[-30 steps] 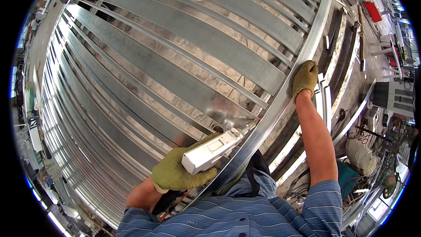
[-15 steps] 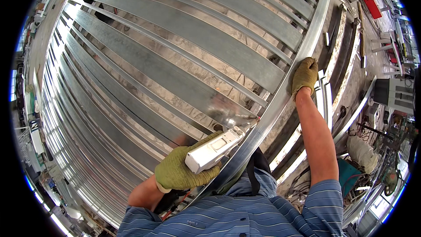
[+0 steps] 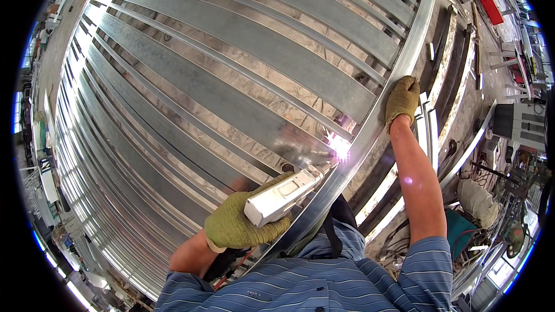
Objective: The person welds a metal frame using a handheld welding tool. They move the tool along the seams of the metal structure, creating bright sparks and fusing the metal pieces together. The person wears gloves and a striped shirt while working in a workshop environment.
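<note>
In an olive work glove, my left hand (image 3: 245, 219) wraps round a white handheld welding gun (image 3: 283, 195). The gun's nozzle points right, to where a wide flat bar (image 3: 231, 101) meets the long edge rail (image 3: 378, 110) of a metal grille. A bright white-violet weld flash (image 3: 340, 149) burns at that joint and hides the nozzle tip. My right hand (image 3: 403, 99), also gloved, is closed over the same rail farther up, its fingers curled round the outer edge. Wide and narrow bars (image 3: 277, 89) run off from the rail toward the left.
Pale metal beams (image 3: 457, 75) lie on the floor right of the rail. Beyond them are a grey bin (image 3: 511, 120), a red panel (image 3: 491, 11) and a pale sack (image 3: 478, 199) beside a teal box (image 3: 459, 231). The rail passes close to my waist.
A bright weld flash has appeared at the nozzle tip, with a small violet glare spot over my right forearm. Both hands and the gun stay in nearly the same place.
</note>
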`<state>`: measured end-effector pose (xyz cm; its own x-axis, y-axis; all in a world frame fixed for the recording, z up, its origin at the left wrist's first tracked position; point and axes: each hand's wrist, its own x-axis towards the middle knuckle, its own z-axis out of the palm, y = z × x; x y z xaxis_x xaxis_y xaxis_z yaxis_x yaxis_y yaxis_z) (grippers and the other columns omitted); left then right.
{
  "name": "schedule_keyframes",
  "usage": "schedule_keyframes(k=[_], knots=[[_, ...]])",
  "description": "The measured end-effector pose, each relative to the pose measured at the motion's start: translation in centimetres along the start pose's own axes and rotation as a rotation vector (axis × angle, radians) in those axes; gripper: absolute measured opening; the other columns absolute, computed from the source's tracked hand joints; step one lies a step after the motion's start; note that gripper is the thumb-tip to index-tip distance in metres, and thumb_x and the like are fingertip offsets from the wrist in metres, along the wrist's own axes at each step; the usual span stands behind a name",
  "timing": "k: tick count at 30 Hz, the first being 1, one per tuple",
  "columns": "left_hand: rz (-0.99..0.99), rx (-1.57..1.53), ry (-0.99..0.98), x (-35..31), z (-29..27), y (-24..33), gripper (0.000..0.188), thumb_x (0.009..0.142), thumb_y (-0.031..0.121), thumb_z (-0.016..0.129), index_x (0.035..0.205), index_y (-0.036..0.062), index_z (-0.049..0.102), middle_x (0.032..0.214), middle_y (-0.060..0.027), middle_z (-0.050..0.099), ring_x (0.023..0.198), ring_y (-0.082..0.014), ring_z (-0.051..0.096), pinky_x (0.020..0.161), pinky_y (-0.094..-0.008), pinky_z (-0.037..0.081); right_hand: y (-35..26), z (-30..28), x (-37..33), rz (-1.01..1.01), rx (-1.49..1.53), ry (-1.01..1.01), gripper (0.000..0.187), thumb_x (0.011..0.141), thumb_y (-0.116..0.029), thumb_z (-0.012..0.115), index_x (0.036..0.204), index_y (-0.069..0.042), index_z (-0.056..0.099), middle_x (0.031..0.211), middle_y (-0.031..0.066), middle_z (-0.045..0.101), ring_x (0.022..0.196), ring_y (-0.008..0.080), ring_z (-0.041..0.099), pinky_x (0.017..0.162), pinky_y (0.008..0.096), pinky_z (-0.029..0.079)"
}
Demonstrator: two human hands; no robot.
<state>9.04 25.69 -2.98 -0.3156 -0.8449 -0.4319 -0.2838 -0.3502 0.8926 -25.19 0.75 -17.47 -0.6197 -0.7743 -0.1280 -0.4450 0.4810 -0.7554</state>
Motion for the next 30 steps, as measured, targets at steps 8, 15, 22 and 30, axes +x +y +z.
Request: schedule_keyframes(k=[8,15,22,30], knots=[[-0.05,-0.005,-0.026,0.0,-0.1,0.1,0.071,0.091,0.022,0.094,0.153,0.0062,0.065,0.125,-0.0119,0.081,0.102,-0.0183,0.08,0.082,-0.032,0.062,0.1,-0.2,0.1,0.044,0.02,-0.031,0.068,0.116,-0.048,0.039,0.158,0.004,0.055,0.157,0.0279,0.061,0.146,0.0433,0.057,0.124,0.0429,0.041],[-0.048,-0.03,-0.018,-0.1,-0.1,0.2,0.07,0.091,0.021,0.094,0.154,0.0068,0.065,0.126,-0.011,0.08,0.104,-0.0171,0.079,0.084,-0.0323,0.062,0.8,0.4,0.4,-0.025,-0.013,0.035,0.063,0.115,-0.048,0.039,0.143,0.003,0.063,0.143,0.0299,0.067,0.135,0.0478,0.062,0.116,0.0482,0.046],[-0.069,-0.079,-0.05,-0.2,-0.1,-0.5,0.07,0.091,0.019,0.094,0.154,0.0076,0.066,0.13,-0.0104,0.077,0.106,-0.017,0.078,0.087,-0.0315,0.061,1.3,0.6,0.5,-0.039,-0.021,0.064,0.063,0.115,-0.049,0.037,0.135,0.002,0.068,0.137,0.0308,0.071,0.129,0.0507,0.065,0.112,0.051,0.049],[-0.06,-0.032,-0.014,-0.2,0.2,0.6,0.07,0.094,0.022,0.089,0.158,0.0091,0.062,0.113,-0.0124,0.081,0.098,-0.0189,0.079,0.085,-0.0334,0.061,1.4,0.7,0.6,-0.03,0.005,0.058,0.062,0.114,-0.049,0.038,0.137,0.0,0.068,0.137,0.0292,0.071,0.129,0.0491,0.065,0.112,0.0509,0.049]])
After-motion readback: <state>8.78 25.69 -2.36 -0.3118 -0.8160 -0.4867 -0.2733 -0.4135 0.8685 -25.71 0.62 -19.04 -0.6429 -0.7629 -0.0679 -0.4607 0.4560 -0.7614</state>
